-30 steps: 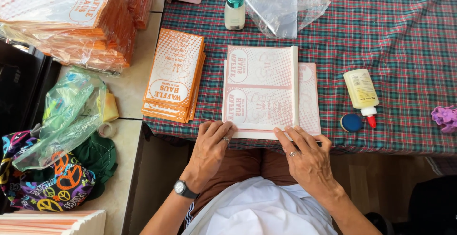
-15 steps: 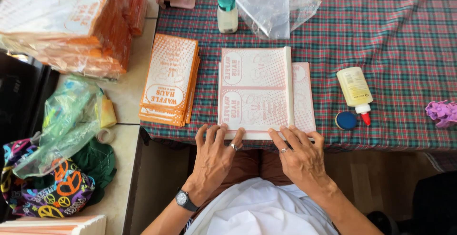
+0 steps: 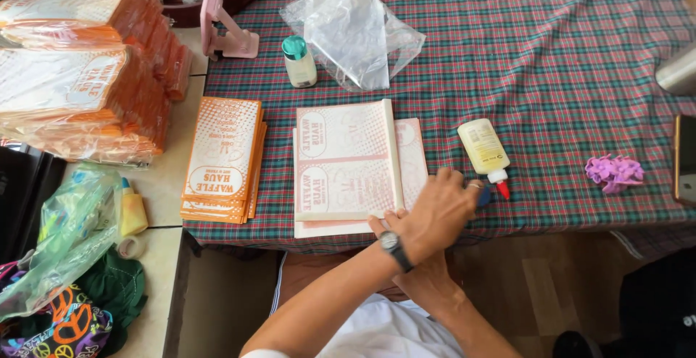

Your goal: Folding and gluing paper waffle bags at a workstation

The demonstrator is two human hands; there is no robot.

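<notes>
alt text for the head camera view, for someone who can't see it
A person's left hand, watch on the wrist, crosses over the right hand toward a glue bottle on a plaid tablecloth. Beside it lies a pink printed paper sheet, with a stack of orange paper bags further left.

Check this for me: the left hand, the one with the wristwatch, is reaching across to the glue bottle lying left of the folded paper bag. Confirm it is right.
Wrong side. In the head view the glue bottle lies right of the folded paper bag. The left hand, with the wristwatch, does reach across toward it.
</notes>
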